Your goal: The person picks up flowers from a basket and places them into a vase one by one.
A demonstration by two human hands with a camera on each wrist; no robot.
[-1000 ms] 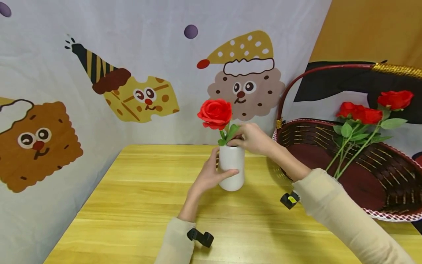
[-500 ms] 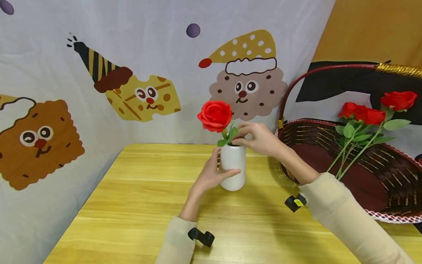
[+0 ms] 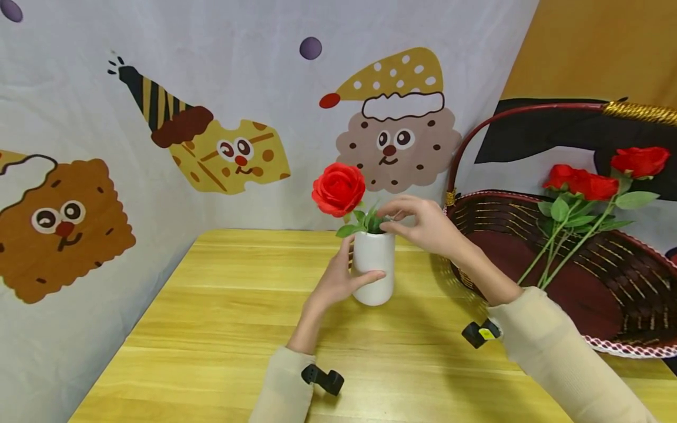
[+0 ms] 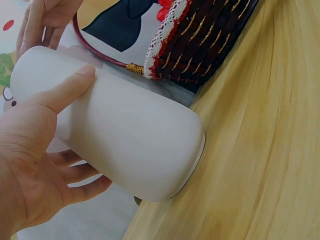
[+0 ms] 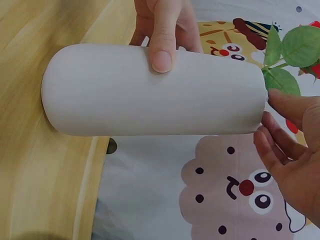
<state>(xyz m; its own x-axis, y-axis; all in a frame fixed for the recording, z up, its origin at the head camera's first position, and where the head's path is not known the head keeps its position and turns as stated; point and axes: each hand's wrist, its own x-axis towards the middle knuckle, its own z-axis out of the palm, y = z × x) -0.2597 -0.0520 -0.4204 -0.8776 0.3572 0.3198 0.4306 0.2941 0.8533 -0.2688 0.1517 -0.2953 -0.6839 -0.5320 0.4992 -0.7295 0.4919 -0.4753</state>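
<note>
A white vase (image 3: 373, 267) stands upright on the wooden table, with a single red rose (image 3: 338, 189) in it that leans left over the rim. My left hand (image 3: 334, 277) holds the vase from the left, thumb across its front and fingers behind. In the left wrist view the thumb of that hand (image 4: 45, 135) lies along the white wall. At the mouth of the vase is my right hand (image 3: 423, 223), its thumb and fingers spread apart beside the green leaves (image 3: 362, 222). The right wrist view has its fingertips (image 5: 266, 145) right at the rim, with no stem between them.
To the right stands a dark woven basket (image 3: 592, 317) with a tall red handle (image 3: 492, 117) and a lace-trimmed rim. Several red roses (image 3: 592, 182) lean in it. Behind the table (image 3: 227, 305) hangs a white cloth (image 3: 254, 59) printed with cartoon food.
My right hand has drawn a little up and right from the vase mouth, its fingers loosening from the stem. The rose has tilted left. The left hand and vase have stayed in place.
</note>
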